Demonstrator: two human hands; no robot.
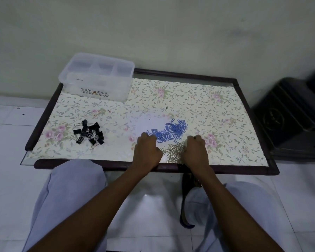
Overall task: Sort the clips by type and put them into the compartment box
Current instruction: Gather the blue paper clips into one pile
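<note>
Three groups of clips lie on the flowered table top. Black binder clips (89, 134) sit in a heap at the left. Blue paper clips (171, 130) are spread in the middle. Silver paper clips (173, 151) are bunched near the front edge. My left hand (147, 150) lies knuckles up with curled fingers against the left edge of the blue pile. My right hand (196, 151), also curled, covers the right side of the silver bunch. The fingertips of both are hidden. The clear compartment box (84, 82) stands at the far left corner.
The low table (189, 169) has a dark wooden rim and stands against a pale wall. A dark box-like object (289, 117) sits on the floor to its right. My knees in light trousers are below the front edge, on a white tiled floor.
</note>
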